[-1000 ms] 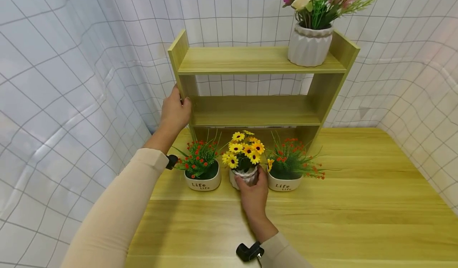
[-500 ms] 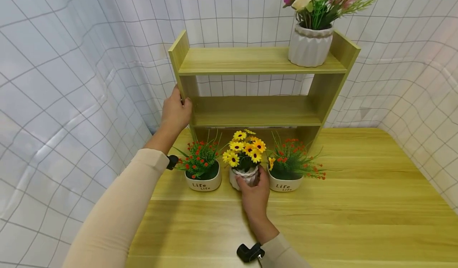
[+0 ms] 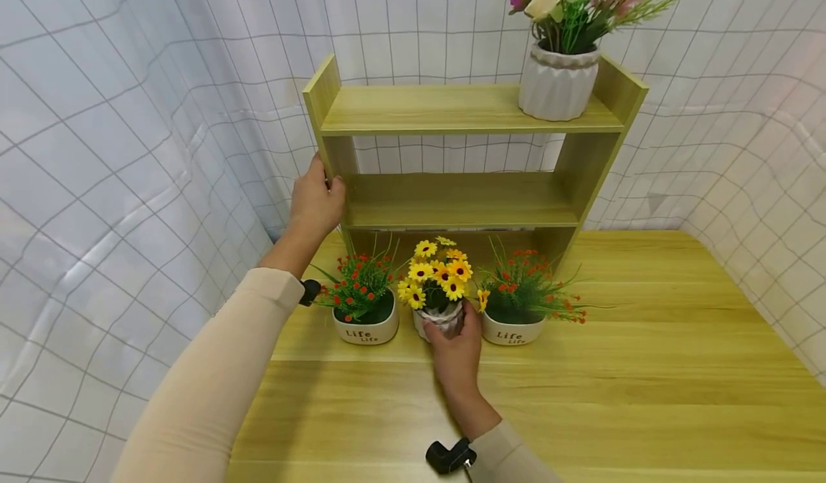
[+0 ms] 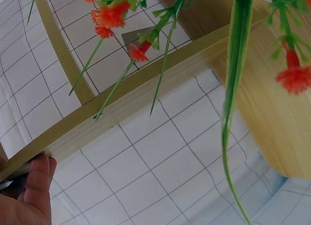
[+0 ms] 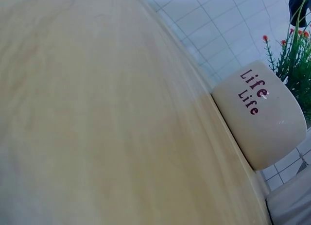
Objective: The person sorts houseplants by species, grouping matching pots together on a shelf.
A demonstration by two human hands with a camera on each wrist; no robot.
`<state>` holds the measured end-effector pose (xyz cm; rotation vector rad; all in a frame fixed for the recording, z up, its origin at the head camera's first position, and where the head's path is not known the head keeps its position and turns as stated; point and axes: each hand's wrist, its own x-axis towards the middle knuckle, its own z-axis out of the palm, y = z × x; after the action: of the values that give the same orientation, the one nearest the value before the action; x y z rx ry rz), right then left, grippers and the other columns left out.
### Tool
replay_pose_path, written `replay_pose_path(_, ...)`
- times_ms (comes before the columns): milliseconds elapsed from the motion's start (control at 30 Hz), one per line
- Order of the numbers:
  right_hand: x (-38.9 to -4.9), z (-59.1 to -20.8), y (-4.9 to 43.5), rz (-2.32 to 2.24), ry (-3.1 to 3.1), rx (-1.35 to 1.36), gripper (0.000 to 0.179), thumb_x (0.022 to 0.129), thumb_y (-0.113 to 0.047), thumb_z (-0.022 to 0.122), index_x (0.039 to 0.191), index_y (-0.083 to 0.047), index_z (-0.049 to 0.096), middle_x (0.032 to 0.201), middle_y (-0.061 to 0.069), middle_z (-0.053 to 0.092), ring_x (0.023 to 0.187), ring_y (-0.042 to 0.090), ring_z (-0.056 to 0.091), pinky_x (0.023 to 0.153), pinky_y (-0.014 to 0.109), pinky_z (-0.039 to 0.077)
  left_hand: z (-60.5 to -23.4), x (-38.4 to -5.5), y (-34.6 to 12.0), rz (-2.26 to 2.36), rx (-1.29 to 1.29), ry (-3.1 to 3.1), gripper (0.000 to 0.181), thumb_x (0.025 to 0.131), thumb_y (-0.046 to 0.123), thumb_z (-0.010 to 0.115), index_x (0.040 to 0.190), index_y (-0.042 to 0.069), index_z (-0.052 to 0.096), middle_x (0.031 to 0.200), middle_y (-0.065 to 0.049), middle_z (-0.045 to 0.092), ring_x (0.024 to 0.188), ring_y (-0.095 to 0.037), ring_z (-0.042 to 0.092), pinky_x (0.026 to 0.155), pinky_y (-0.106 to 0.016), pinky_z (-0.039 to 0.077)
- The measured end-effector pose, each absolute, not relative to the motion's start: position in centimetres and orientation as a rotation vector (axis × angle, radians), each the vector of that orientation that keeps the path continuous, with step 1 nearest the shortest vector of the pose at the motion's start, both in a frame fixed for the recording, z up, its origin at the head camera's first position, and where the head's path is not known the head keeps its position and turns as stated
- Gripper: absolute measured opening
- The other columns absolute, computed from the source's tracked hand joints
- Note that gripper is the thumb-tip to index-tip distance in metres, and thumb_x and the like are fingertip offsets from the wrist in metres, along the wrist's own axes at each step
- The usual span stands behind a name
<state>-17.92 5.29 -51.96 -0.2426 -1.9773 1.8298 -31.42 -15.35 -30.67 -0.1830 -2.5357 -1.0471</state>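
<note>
Here, a person's two bare hands work at a wooden table (image 3: 645, 368) and a pale wooden shelf (image 3: 452, 200) that stands toward the table's back edge. The right hand (image 3: 459, 357) pinches a small white pot (image 3: 442, 319) of yellow daisies (image 3: 444, 275), its thumb on the front and its fingers around the side facing the table's right edge. The pot is just in front of the shelf's lower front edge, about midway between its two sides; the hand covers part of its base, so whether it touches the wood cannot be told. The left hand (image 3: 317, 200) grips the front edge of the shelf's left side panel, around the height of the middle board, with the thumb at the front and the fingers along the outer face.

On either side of the white pot sits a cream planter lettered "Life Life", filled with thin grass and red flowers: the left planter (image 3: 371, 331) nearer the table's left edge, the right planter (image 3: 513, 332) nearer its right edge. On the top board, by its right end, stands a bigger ribbed pot (image 3: 558, 85) of mixed blooms. White cloth (image 3: 439, 17) with a dark grid hangs behind the table's back edge.
</note>
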Motion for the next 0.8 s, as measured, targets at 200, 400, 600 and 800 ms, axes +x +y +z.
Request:
replay_pose_path(200,-17.8,-51.9,5.21,1.839,-1.98,-0.22,0.078,0.078,-0.013,0.083,0.144,0.0,0.043,0.14,0.017,0.047,0.132,0.031,0.043,0.11,0.048,0.033,-30.57,-31.25,-15.32,-1.061,-0.178,-2.545,0.041,0.102,0.015,0.043,0.141,0.002,0.042,0.127,-0.029,0.06,0.116,-0.041,0.06,0.089,-0.053,0.052)
replay_pose_path(400,-17.83,-52.09,5.0,1.803,-1.986,-0.201,0.084,0.076,-0.014,0.087,0.145,0.0,0.04,0.14,0.017,0.046,0.132,0.032,0.042,0.11,0.049,0.033,-30.67,-31.22,-15.34,-1.065,-0.188,-2.527,0.04,0.101,0.014,0.044,0.14,0.001,0.043,0.127,-0.029,0.06,0.116,-0.041,0.06,0.089,-0.052,0.052)
replay_pose_path(600,-17.89,-51.92,4.81,1.775,-1.994,-0.217,0.085,0.075,-0.016,0.087,0.144,-0.001,0.04,0.138,0.016,0.047,0.131,0.031,0.043,0.109,0.048,0.033,-30.61,-31.17,-15.33,-1.055,-0.19,-2.53,0.042,0.101,0.014,0.044,0.141,0.001,0.042,0.126,-0.029,0.06,0.116,-0.041,0.06,0.09,-0.053,0.052)
replay_pose_path(800,-17.96,-51.63,4.74,1.795,-1.958,-0.27,0.083,0.074,-0.013,0.086,0.143,0.0,0.042,0.138,0.016,0.049,0.129,0.031,0.045,0.108,0.047,0.035,-30.54,-31.21,-15.37,-1.065,-0.195,-2.541,0.042,0.102,0.014,0.044,0.142,0.002,0.041,0.126,-0.029,0.059,0.115,-0.041,0.06,0.088,-0.053,0.053)
